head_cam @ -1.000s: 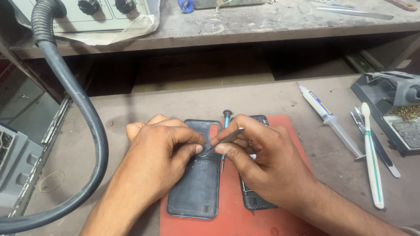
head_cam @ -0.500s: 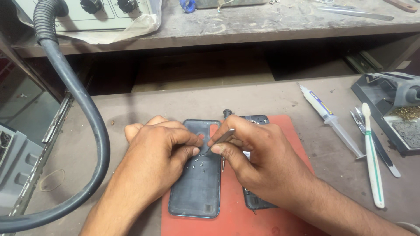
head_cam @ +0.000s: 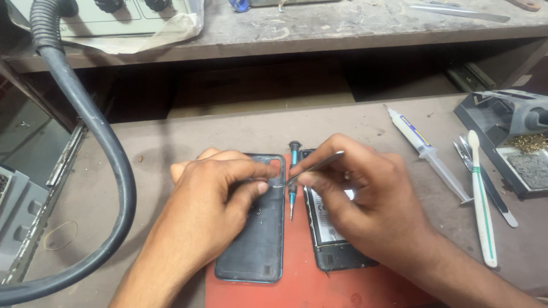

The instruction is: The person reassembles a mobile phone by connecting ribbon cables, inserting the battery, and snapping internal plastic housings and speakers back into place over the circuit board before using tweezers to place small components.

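Two hands (head_cam: 214,208) (head_cam: 365,202), one tweezers (head_cam: 311,170), two phones (head_cam: 257,239) (head_cam: 334,239).

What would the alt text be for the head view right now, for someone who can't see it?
On a red mat, the left hand presses on a dark phone back cover while the right hand works metal tweezers at its upper edge. A small screwdriver lies between the cover and an opened phone body; a syringe and toothbrush lie to the right.

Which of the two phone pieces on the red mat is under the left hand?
The dark back cover on the mat's left; the left hand presses it. The other piece lies right of the screwdriver.
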